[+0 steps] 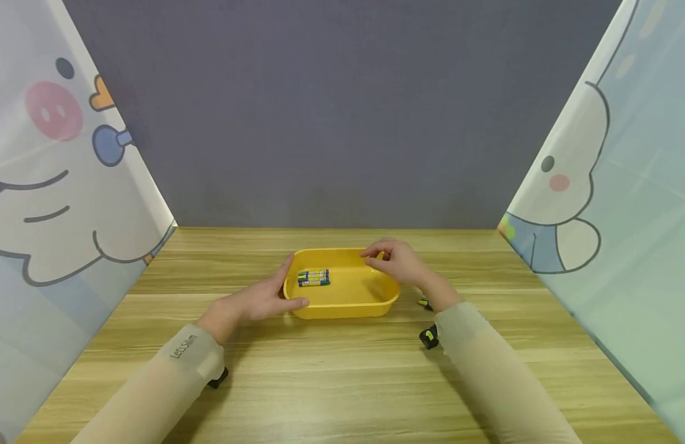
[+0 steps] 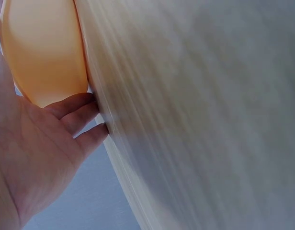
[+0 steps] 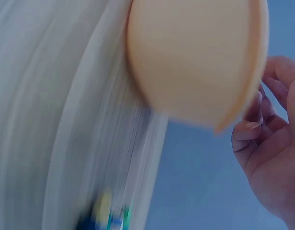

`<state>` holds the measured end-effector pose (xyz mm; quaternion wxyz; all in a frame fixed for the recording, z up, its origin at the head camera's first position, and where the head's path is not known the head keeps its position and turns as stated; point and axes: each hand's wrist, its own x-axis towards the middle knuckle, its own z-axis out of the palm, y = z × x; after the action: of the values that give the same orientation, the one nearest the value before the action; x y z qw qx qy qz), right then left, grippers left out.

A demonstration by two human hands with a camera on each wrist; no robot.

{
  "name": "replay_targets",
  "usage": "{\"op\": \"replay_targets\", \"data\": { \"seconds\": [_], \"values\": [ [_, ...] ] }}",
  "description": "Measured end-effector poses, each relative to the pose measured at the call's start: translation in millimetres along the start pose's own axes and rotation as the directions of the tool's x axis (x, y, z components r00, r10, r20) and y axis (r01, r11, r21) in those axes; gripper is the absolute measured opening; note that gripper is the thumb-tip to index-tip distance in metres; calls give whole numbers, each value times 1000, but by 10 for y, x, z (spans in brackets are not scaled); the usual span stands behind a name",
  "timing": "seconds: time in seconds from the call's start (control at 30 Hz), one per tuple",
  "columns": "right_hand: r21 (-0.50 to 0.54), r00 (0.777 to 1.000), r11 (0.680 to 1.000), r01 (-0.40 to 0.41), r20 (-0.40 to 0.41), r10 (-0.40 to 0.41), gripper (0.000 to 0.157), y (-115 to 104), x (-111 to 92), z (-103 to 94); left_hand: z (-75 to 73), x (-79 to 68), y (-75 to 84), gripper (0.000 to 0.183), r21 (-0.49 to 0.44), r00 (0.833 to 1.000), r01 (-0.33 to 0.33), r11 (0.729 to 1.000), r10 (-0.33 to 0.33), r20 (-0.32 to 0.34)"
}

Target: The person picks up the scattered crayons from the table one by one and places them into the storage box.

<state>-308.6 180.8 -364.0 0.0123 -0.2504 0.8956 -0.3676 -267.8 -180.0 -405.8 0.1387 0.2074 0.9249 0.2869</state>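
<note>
A yellow plastic basin (image 1: 348,311) sits on the wooden table, its right end also visible as a pale orange basin wall (image 3: 195,62) in the right wrist view. Several crayons (image 1: 314,279) with blue and yellow wrappers lie side by side at its left end. My left hand (image 1: 264,298) holds that end, thumb at the front rim and fingers along the outer side (image 2: 47,139). Over the back right rim hovers my right hand (image 1: 400,262), fingers loosely bent and thumb apart from the index finger. Nothing shows between them in the right wrist view.
More small blue, yellow and green pieces (image 1: 425,303) lie on the table right of the basin, partly hidden by the right wrist; they look blurred in the right wrist view. A grey panel (image 1: 336,123) stands behind the table (image 1: 320,382), with cartoon-printed curtains (image 1: 625,216) at both sides.
</note>
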Motion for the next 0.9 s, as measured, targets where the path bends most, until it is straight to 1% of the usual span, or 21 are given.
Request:
{"op": "replay_targets", "data": {
  "seconds": [0.13,0.23,0.4,0.53,0.57,0.63,0.77,0.83,0.9],
  "values": [
    [-6,999,999,-35,-26,35,27,228,-159,-218,-3,-1,-1,125,19,1000,-7,1000,7,-4],
    [-25,998,998,-63,-29,62,29,434,-281,-368,-1,1,-6,125,24,1000,-3,1000,3,-5],
    [-73,994,991,-110,4,111,31,757,-483,-598,-1,-1,-14,126,30,1000,10,1000,-10,-2],
    [-133,988,981,-143,32,148,29,973,-601,-716,3,-7,-27,125,31,1000,15,999,-15,0],
    [-141,986,978,-151,44,159,29,1019,-626,-739,6,-7,-28,125,32,1000,7,999,-7,-1],
    [-162,984,974,-157,61,168,27,1082,-680,-779,12,-6,-23,124,23,1000,6,1000,-6,0],
    [-170,979,972,-162,94,179,26,1162,-767,-834,14,-8,-3,124,10,1000,1,1000,-1,6],
    [-168,979,973,-157,101,176,26,1191,-792,-852,11,-12,6,124,9,1000,6,1000,-6,8],
    [-161,977,972,-172,96,189,25,1209,-804,-853,6,-15,14,124,12,1000,-1,1000,1,9]
  ]
}}
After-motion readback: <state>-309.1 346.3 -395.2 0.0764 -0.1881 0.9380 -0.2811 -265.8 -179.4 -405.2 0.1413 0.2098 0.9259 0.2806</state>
